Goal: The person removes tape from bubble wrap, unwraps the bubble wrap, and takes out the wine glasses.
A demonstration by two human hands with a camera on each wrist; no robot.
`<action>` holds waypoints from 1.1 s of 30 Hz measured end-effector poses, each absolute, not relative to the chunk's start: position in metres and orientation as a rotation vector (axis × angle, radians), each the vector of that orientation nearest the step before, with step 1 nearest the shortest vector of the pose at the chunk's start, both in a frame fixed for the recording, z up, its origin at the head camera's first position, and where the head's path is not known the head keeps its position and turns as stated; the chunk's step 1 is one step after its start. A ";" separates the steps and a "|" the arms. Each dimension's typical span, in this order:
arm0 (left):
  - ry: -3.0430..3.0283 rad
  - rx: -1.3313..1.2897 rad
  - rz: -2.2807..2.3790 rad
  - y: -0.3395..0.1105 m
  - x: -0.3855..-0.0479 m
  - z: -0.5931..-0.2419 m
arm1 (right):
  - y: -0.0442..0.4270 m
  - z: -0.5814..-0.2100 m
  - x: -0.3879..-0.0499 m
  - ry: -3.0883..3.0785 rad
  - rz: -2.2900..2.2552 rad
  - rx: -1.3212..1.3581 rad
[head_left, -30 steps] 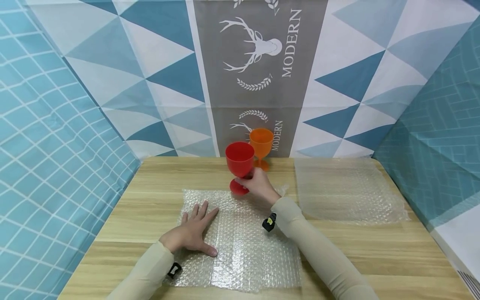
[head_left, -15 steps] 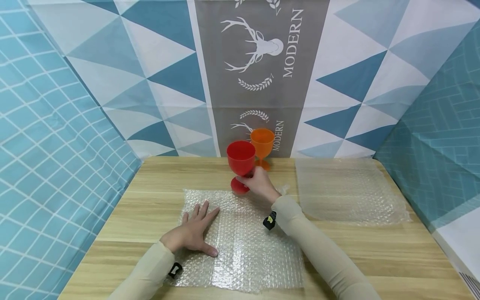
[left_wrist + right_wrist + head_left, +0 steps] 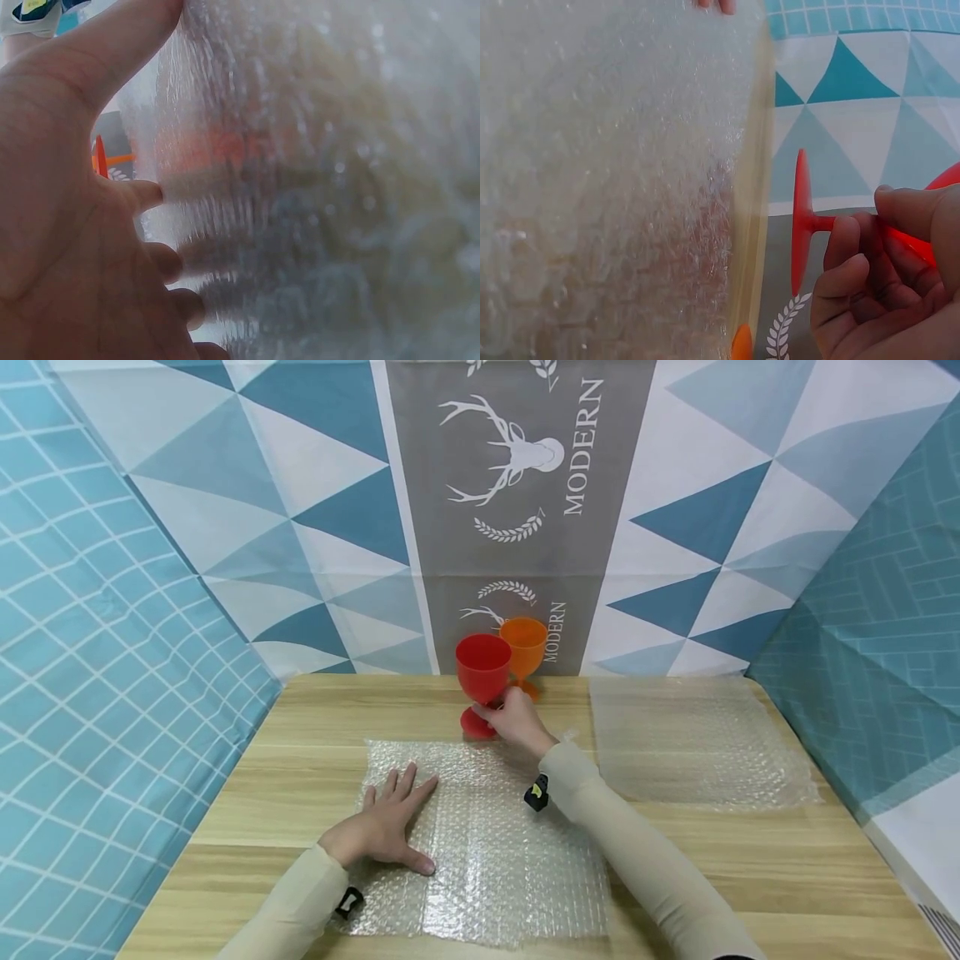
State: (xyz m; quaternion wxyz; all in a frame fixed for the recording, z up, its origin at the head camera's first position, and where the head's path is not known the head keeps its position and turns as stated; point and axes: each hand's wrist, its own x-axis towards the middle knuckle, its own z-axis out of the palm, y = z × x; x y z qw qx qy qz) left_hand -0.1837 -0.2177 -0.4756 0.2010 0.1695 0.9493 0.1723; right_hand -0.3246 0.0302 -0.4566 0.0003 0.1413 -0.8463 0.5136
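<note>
My right hand grips a red goblet by its stem, just past the far edge of a bubble wrap sheet. In the right wrist view the fingers curl round the stem, and the round foot stands clear of the wrap. My left hand lies spread on the left part of that sheet, fingers straight. The left wrist view shows its palm beside the shiny wrap. Behind the red goblet, partly hidden by it, an orange goblet stands upright near the back of the table.
A second bubble wrap sheet lies flat at the back right of the wooden table. Patterned cloths hang behind and at both sides, meeting the table's edges.
My right hand has moved slightly away from me with the red goblet, which now sits a little higher in the head view. The left hand has stayed in place.
</note>
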 end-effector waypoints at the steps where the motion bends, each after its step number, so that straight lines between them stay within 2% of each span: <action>1: 2.653 0.473 0.469 -0.217 -0.183 -0.476 | 0.030 -0.457 -0.325 -2.661 1.608 0.439; 33: 2.654 0.483 0.493 -0.221 -0.186 -0.483 | 0.012 -0.458 -0.333 -2.688 1.635 0.467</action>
